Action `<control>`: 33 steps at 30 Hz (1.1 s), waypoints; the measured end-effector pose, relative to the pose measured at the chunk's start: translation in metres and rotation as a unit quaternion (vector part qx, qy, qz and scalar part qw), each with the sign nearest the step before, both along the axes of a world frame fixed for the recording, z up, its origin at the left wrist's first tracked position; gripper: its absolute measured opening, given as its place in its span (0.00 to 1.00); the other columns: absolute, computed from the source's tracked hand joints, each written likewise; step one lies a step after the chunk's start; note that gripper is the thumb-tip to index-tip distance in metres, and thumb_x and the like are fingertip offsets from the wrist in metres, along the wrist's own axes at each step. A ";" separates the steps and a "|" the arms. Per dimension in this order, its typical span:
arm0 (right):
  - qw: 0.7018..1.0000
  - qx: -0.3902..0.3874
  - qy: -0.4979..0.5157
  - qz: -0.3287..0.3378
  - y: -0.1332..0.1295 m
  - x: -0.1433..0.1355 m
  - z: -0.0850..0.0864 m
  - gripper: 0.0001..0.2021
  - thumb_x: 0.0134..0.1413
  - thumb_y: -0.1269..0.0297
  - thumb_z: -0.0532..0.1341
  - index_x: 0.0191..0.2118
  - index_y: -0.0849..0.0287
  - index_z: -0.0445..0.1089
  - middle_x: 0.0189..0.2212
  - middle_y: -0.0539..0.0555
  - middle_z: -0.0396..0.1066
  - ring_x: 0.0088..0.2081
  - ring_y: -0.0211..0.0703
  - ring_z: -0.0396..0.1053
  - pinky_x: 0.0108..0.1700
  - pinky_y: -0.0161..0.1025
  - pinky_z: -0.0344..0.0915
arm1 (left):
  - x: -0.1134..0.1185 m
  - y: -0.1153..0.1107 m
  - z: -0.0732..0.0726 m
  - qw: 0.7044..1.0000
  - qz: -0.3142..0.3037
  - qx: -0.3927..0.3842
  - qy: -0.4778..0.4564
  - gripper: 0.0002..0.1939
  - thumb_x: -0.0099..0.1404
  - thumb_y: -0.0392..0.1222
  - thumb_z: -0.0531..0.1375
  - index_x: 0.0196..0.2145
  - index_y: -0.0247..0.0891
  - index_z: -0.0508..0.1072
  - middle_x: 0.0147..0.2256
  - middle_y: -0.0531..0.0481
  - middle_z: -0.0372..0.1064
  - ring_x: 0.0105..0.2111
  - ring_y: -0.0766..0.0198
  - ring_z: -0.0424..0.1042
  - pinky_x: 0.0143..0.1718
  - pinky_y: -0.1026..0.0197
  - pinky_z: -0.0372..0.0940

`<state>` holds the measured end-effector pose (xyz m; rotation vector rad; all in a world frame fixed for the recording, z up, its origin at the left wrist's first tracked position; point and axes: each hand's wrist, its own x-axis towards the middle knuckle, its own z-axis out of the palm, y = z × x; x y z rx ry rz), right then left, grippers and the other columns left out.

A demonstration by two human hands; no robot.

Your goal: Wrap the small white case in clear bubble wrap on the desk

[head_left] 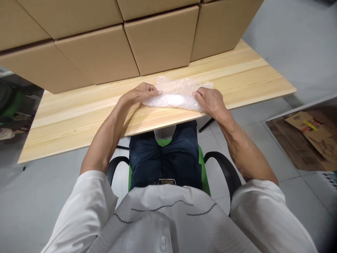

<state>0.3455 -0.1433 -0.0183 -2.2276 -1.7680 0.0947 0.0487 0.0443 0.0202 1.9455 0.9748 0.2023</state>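
Observation:
A sheet of clear bubble wrap [181, 86] lies near the front edge of the wooden table [71, 112], its near side folded over a white object [176, 100]. What the white object is cannot be made out. At the wrap's left end, my left hand [143, 93] pinches the plastic between thumb and fingers. My right hand [210, 100] grips the wrap at its right end, fingers curled and thumb on top. The far part of the wrap is loose and crumpled.
Large cardboard boxes [163, 40] stand stacked along the table's back. Below the table edge are my legs and a green chair [205, 172] with black armrests. Flattened cardboard [316, 133] lies on the right. Dark items sit beyond the table's left end.

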 end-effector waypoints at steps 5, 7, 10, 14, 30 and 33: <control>1.000 0.014 0.005 -0.002 -0.008 0.003 -0.004 0.26 0.87 0.47 0.51 0.50 0.55 0.83 0.43 0.65 0.87 0.42 0.61 0.78 0.44 0.49 0.60 | -0.019 0.009 -0.002 0.997 -0.018 -0.068 -0.039 0.15 0.57 0.45 0.76 0.41 0.39 0.85 0.38 0.47 0.81 0.36 0.61 0.76 0.39 0.58 0.66; 1.000 0.015 -0.002 0.003 -0.013 0.002 -0.006 0.29 0.88 0.44 0.48 0.49 0.55 0.82 0.41 0.65 0.85 0.42 0.61 0.77 0.43 0.49 0.59 | -0.025 0.012 -0.005 0.996 -0.014 -0.078 -0.045 0.18 0.54 0.44 0.76 0.43 0.39 0.86 0.38 0.48 0.82 0.37 0.59 0.77 0.41 0.58 0.69; 1.000 0.020 -0.011 0.015 -0.020 -0.001 -0.007 0.30 0.89 0.43 0.47 0.47 0.55 0.81 0.43 0.66 0.85 0.44 0.61 0.77 0.44 0.49 0.60 | -0.028 0.012 -0.008 0.996 -0.010 -0.071 -0.050 0.17 0.53 0.44 0.77 0.41 0.39 0.84 0.37 0.49 0.81 0.38 0.59 0.78 0.43 0.57 0.71; 0.999 0.023 -0.016 0.016 -0.025 -0.003 -0.007 0.26 0.88 0.50 0.48 0.47 0.57 0.80 0.52 0.70 0.86 0.50 0.61 0.77 0.49 0.50 0.63 | -0.022 0.007 -0.006 0.997 0.001 -0.058 -0.049 0.12 0.55 0.40 0.76 0.37 0.40 0.82 0.35 0.49 0.79 0.36 0.61 0.76 0.42 0.56 0.70; 1.000 -0.015 0.008 0.002 -0.021 -0.004 -0.002 0.25 0.86 0.55 0.50 0.52 0.62 0.84 0.56 0.73 0.82 0.55 0.68 0.78 0.56 0.56 0.71 | -0.021 -0.021 -0.010 0.949 -0.008 0.313 0.038 0.34 0.79 0.56 0.66 0.77 0.41 0.75 0.71 0.32 0.76 0.69 0.39 0.76 0.76 0.40 0.69; 1.000 -0.022 0.002 -0.004 -0.022 -0.006 0.000 0.25 0.87 0.55 0.50 0.52 0.61 0.84 0.57 0.71 0.82 0.55 0.65 0.78 0.56 0.54 0.70 | 0.007 -0.049 -0.025 0.917 -0.069 0.394 0.003 0.41 0.83 0.68 0.62 0.81 0.41 0.70 0.80 0.29 0.68 0.82 0.30 0.62 0.86 0.31 0.54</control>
